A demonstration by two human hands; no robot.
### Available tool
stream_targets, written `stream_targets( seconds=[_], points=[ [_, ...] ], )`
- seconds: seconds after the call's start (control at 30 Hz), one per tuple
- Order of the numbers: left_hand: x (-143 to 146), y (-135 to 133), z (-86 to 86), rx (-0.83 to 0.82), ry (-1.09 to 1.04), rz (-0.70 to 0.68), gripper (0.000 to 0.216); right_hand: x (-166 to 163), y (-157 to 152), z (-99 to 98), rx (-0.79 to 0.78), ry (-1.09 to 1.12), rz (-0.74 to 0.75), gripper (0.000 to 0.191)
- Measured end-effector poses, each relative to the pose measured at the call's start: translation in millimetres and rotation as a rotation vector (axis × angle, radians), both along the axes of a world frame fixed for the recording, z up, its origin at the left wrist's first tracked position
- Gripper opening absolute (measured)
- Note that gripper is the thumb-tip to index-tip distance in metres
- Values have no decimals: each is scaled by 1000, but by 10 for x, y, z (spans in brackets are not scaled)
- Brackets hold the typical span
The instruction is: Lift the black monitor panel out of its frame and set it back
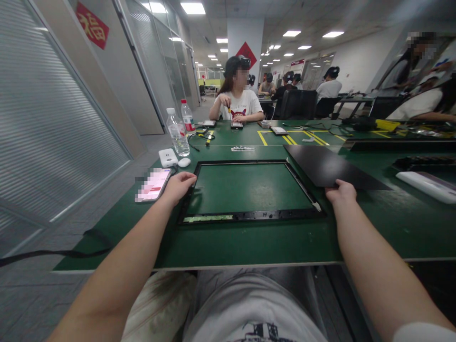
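Note:
A thin black rectangular frame (281,215), like a screen bezel, lies flat on the green table in front of me, with a pale green strip along its near left side. My left hand (181,184) is at its left edge, fingers pinched together on the rim. To the right, a flat dark sheet (327,166) lies at an angle, its far left corner close to the frame. The thumb of my right hand (342,192) rests on top of the sheet's near edge, and the fingers are closed below it, partly hidden.
Left of the frame are a lit phone (154,185), a white power bank (167,157), a round white case (184,163) and two bottles (177,133). Small metal pieces (242,148) lie beyond it. A white bar (427,186) is at right. A co-worker (237,102) sits opposite with a screwdriver.

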State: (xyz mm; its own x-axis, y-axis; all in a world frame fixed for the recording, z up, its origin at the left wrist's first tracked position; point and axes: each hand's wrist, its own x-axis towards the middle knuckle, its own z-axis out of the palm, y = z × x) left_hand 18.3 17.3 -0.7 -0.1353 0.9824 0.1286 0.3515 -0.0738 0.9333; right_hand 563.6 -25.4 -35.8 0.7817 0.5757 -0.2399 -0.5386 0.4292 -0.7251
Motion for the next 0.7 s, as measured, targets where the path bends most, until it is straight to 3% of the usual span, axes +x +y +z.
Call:
stream_targets(
  seconds=[0.27,0.47,0.7],
  points=[
    [-5,-79,102,17,257,66,21,-52,-22,65,-11,96,-2,58],
    [2,-77,103,-103,242,71,38,-34,-21,54,-47,83,14,60],
    [7,-84,107,-66,210,46,39,-67,-18,80,-47,97,15,52]
  ],
)
